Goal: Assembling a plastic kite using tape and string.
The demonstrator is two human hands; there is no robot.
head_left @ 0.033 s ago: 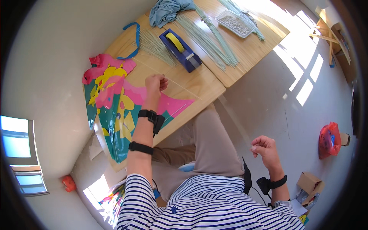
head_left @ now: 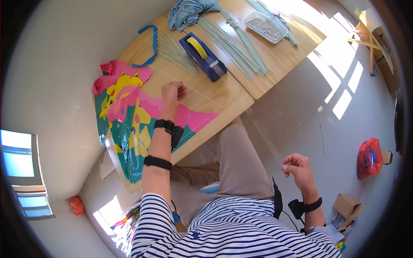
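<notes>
A thin, shiny sheet (head_left: 189,115) that looks like a kite sail lies on the near left of the wooden table. It is pink and dark green with yellow cartoon figures, and part of it is folded over. Along its right-hand edge runs a thin pale rod (head_left: 202,123). Just above the sheet is my left hand (head_left: 173,91), its fingers curled closed; what they hold, if anything, is hidden. Off the table to the right, my right hand (head_left: 297,170) is raised with thumb and forefinger pinched. Nothing between them can be made out.
A blue tape dispenser (head_left: 211,64) with yellow core stands beyond my left hand. Thin pale rods (head_left: 232,47), a clear tray (head_left: 266,28) of small white pieces, a blue cloth (head_left: 187,13) and a blue strip (head_left: 155,43) lie farther back. A red bag (head_left: 369,161) sits on the floor.
</notes>
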